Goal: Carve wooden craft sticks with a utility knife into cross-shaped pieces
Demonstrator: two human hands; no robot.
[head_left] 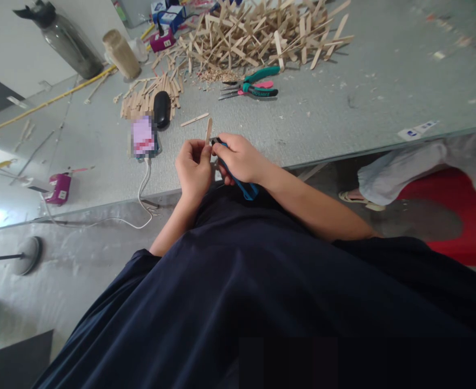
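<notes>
My left hand [194, 166] pinches a thin wooden stick [208, 130] that points upward at the table's near edge. Right beside it, my right hand [241, 158] is wrapped round a blue-handled cutter [243, 187], whose head meets the stick's lower part. Both hands hover just over the grey table [343, 108]. A single loose stick [194, 119] lies just beyond my hands.
A big heap of joined wooden sticks [262, 29] fills the far middle, with green and pink pliers [254, 86] before it. A smaller stick pile [148, 94], black mouse [162, 108], phone on a cable [143, 136], bottle [63, 38] and jar [121, 53] lie left. Another person's foot [359, 197] shows right.
</notes>
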